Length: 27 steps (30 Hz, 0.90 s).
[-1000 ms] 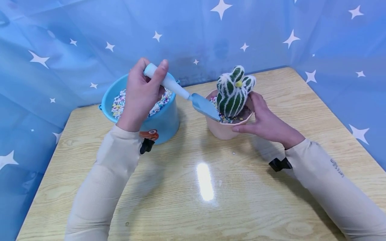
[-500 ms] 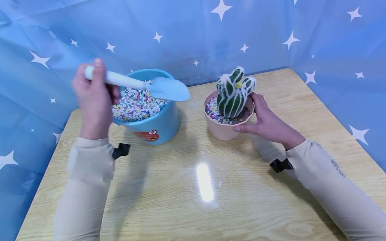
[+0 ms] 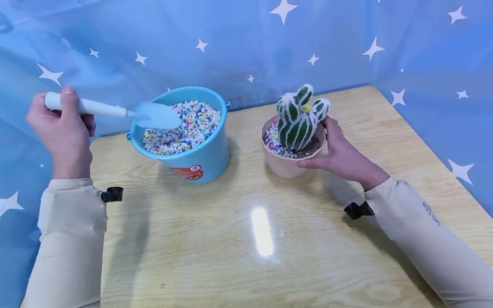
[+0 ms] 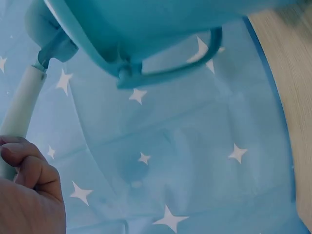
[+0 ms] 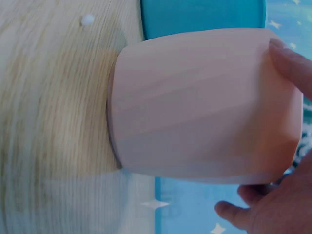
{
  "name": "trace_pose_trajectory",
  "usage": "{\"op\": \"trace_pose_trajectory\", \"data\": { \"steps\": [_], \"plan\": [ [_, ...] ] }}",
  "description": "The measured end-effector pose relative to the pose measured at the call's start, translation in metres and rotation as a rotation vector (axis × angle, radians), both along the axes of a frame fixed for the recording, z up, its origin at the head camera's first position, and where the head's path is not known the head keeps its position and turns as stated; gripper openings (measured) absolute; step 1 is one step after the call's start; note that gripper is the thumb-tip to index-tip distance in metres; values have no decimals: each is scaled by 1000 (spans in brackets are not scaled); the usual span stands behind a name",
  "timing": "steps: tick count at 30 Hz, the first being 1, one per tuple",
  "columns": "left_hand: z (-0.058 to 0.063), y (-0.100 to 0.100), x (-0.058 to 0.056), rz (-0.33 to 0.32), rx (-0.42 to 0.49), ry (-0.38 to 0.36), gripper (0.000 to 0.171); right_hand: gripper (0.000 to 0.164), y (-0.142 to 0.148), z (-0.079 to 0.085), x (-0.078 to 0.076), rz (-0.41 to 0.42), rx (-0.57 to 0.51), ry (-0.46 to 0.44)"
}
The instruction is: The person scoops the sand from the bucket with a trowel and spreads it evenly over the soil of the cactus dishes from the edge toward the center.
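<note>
In the head view my left hand (image 3: 67,130) grips the white handle of a small trowel (image 3: 155,115). Its pale blue blade hangs over the left part of a blue bucket (image 3: 206,160) filled with multicoloured pebbles (image 3: 198,128). The left wrist view shows the fingers (image 4: 36,173) curled round the handle. At the other side, my right hand (image 3: 344,156) holds a pink pot (image 3: 283,166) by its right rim, thumb on the near wall, other fingers partly hidden behind. A fuzzy green-and-white toy cactus (image 3: 296,128) stands in the pot, with pebbles (image 3: 274,143) to its left and brown filling at right.
Both containers stand towards the back of a wooden table (image 3: 215,248). A blue curtain (image 3: 231,42) with white stars hangs behind and along the sides. One stray white pebble (image 3: 299,196) lies in front of the pot.
My left hand has swung the trowel left, from the pot's rim back over the bucket. The blade has come away from the pot. My right hand stays on the rim.
</note>
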<state>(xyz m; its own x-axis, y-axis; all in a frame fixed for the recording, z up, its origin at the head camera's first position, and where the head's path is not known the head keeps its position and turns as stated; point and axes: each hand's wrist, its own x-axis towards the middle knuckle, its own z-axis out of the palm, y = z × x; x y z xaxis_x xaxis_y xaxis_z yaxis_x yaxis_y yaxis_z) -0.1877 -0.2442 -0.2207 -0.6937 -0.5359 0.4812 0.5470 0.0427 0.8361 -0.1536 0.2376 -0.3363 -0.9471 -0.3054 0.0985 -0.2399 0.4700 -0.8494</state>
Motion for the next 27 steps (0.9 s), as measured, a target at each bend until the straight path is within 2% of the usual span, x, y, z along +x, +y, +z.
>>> {"op": "trace_pose_trajectory", "data": {
  "steps": [3, 7, 10, 14, 18, 20, 25, 27],
  "plan": [
    [4, -2, 0, 22, -83, 26, 26, 119, -1, 1, 2, -11, 35, 3],
    [15, 1, 1, 104, -355, 19, 14, 115, 0, 3, 2, 13, 15, -2],
    [21, 0, 2, 200, -570, 8, 10, 113, 0, 3, 1, 29, -7, -1],
    [29, -6, 0, 270, -721, -11, 9, 115, -1, 2, 1, 11, 17, 18],
    [33, -9, 3, 285, -815, -49, 8, 116, -3, 2, 2, -8, 46, 23],
    [32, -10, 3, 270, -866, -35, 9, 116, -4, 2, 2, -12, 52, 21],
    [28, -7, 1, 214, -921, -129, 9, 117, -4, 3, 4, -26, 61, -2],
    [26, -5, 0, 182, -888, -186, 10, 117, -4, 3, 4, -29, 61, -8]
  ]
}}
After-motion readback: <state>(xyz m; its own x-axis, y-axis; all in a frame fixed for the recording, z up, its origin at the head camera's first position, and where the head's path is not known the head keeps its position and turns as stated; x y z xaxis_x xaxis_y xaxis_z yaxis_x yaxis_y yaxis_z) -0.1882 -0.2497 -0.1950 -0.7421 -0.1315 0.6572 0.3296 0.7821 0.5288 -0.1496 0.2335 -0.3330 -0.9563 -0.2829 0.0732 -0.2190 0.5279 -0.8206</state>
